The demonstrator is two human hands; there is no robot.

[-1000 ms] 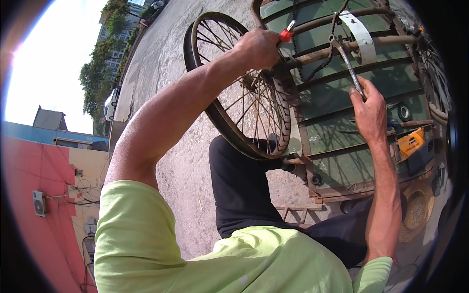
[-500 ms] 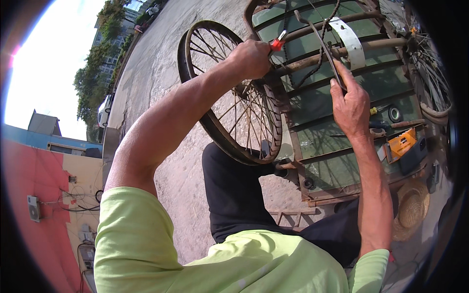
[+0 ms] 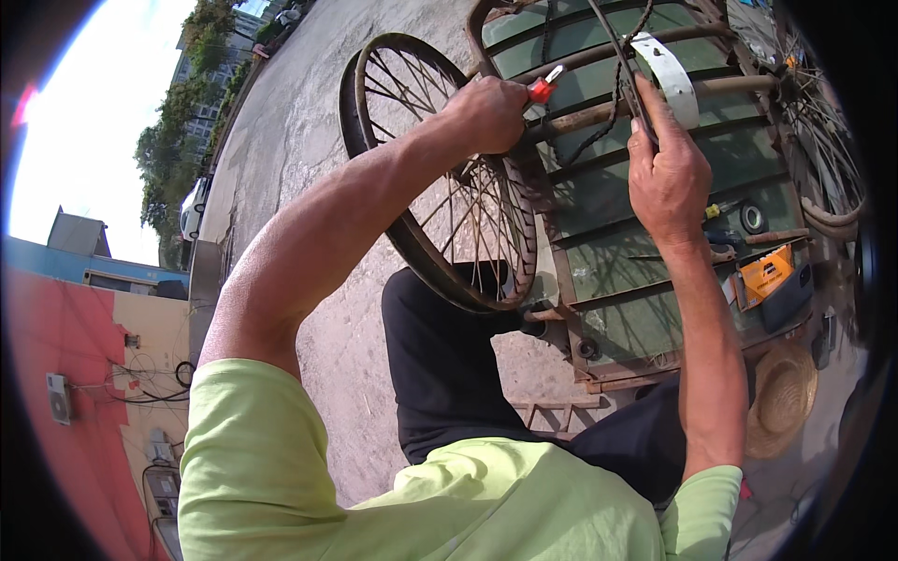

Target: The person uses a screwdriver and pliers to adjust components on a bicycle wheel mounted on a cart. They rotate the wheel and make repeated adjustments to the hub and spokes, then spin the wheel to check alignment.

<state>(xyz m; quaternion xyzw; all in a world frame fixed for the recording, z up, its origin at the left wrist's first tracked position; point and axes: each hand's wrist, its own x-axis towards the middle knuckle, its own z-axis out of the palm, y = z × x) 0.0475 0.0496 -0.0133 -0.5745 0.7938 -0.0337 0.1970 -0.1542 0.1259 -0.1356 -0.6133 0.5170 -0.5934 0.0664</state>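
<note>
My left hand (image 3: 488,114) is closed around a red-handled tool (image 3: 541,90) whose pale metal tip points up and right. It is beside the upper right rim of a spoked wheel (image 3: 441,178) with a dark tyre. In my right hand (image 3: 670,178) is a thin dark metal rod (image 3: 619,51); the thumb and outstretched index finger lie along it, and its far end runs out at the top edge. A chain (image 3: 591,142) hangs just left of the right hand, over a rusty axle tube (image 3: 571,123). A curved white metal strip (image 3: 670,79) sits on the tube.
A green slatted cart bed (image 3: 622,210) in a rusty frame stands ahead. On it lie a roll of tape (image 3: 752,218), a yellow-handled tool (image 3: 714,211) and an orange box (image 3: 763,278). A straw hat (image 3: 784,397) is at lower right, near another spoked wheel (image 3: 828,131).
My right hand has slid the rod upward, so its hooked end has left the view. The red-handled tool has shifted slightly right in my left hand, its tip tilted further right.
</note>
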